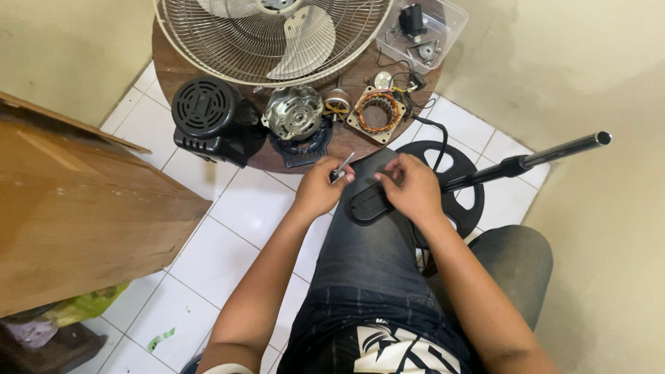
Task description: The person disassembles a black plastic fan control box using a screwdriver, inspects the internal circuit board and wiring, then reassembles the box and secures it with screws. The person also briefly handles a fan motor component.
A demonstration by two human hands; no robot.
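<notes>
My left hand [320, 185] grips a small screwdriver [342, 167] with a metal shaft pointing up toward the round wooden table [208, 149]. My right hand [410, 187] rests on a flat black oval plastic cover [366, 205] lying on my left thigh, fingers pinched at its upper edge; whether they hold a small part I cannot tell. Both hands are close together above my knee in dark jeans.
On the table lie a wire fan guard with blades [270, 34], a black motor housing [208, 118], a metal motor shell [294, 112], a copper-wound stator [377, 112] and a clear box of parts [422, 31]. A black fan base [457, 190] with pole [554, 154] sits right; a wooden board [76, 215] left.
</notes>
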